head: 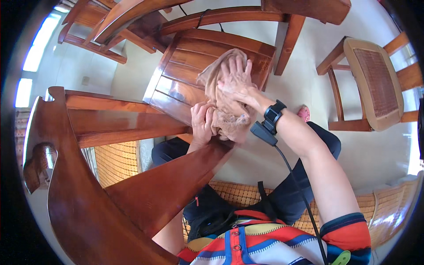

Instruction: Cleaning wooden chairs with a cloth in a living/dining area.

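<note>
A brown cloth [228, 121] lies bunched across the slatted seat of a polished wooden chair [182, 71]. My right hand [237, 79] is laid flat on the cloth's far part, fingers spread and pressing it against the seat. At the seat's near edge, my left hand [202, 124] has its fingers curled on the cloth's gathered end; part of the palm is hidden. A wide wooden slat [172, 185] of the chair covers much of my left forearm. The curved wooden top rail [76, 198] fills the lower left.
A second chair with a tan-edged cushion [374, 86] stands at right. Wooden furniture with a hanging black cable [202, 16] is beyond the seat. A black device [273, 116] on my right wrist trails a cable [298, 188]. Beaded matting [228, 193] lies beneath me.
</note>
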Available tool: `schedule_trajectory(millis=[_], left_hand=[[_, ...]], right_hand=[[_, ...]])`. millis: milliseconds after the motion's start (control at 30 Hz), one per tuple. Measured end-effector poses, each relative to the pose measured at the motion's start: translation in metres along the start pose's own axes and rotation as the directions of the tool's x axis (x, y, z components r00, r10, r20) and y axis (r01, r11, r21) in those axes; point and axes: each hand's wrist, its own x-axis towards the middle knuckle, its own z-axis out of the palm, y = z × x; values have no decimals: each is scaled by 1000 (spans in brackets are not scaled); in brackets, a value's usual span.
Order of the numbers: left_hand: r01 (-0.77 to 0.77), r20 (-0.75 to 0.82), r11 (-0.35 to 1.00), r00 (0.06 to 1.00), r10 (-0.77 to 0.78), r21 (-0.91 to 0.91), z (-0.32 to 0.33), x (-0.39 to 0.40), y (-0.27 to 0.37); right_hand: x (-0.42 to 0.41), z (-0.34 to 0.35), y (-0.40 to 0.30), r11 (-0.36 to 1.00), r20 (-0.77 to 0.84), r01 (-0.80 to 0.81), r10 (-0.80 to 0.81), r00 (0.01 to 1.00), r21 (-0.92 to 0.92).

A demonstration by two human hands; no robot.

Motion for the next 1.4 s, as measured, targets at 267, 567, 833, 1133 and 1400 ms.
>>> schedule_trajectory(millis=[267,567,833,1133,1400], left_hand=[[-176,109,978,981,164,114,12,-16,-6],[-125,186,966,979,83,225,10,-8,3],[-68,125,989,991,51,131,0,-8,7],[-17,162,992,987,-3,122,8,-6,13],[78,331,995,939,-94,61,9,-18,-2]], right_hand=[[67,-4,45,965,221,-124,177,959,-232],[116,22,-45,958,484,233,-285,827,166],[148,43,-21,923,403,321,-381,832,210],[192,77,-37,987,346,7,-64,936,162],[129,87,-183,730,206,584,-671,713,356]])
